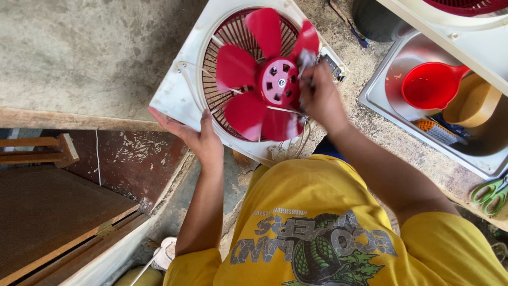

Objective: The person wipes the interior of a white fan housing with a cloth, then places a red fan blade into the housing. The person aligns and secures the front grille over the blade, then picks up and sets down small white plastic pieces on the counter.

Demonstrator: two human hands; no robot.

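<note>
Holding the fan (248,79) from below, my left hand (198,135) sits at the lower left corner of its white square frame, a little left of the middle of the picture. The palm is under the edge and the fingers lie spread along it, not closed around anything, so the frame rests on this hand and stays tilted toward me, with the red blades facing up where I can reach them.

My right hand (320,98) is at the right side of the blades, just beside the round red hub (280,82). It is closed on a small grey and white thing, perhaps a cloth (305,59), pressed against one blade. The hand is blurred, so I cannot tell exactly how the fingers pinch it.

At the right of the frame stands a white basin (378,87) on the rough concrete, near my working hand. Inside it are a red scoop (431,85), a tan bowl (473,103) and a brush (436,131) with orange bristles. Green scissors (491,191) lie at the right edge, below the basin. At the lower left, wooden boards (53,217) are well apart from the fan.
</note>
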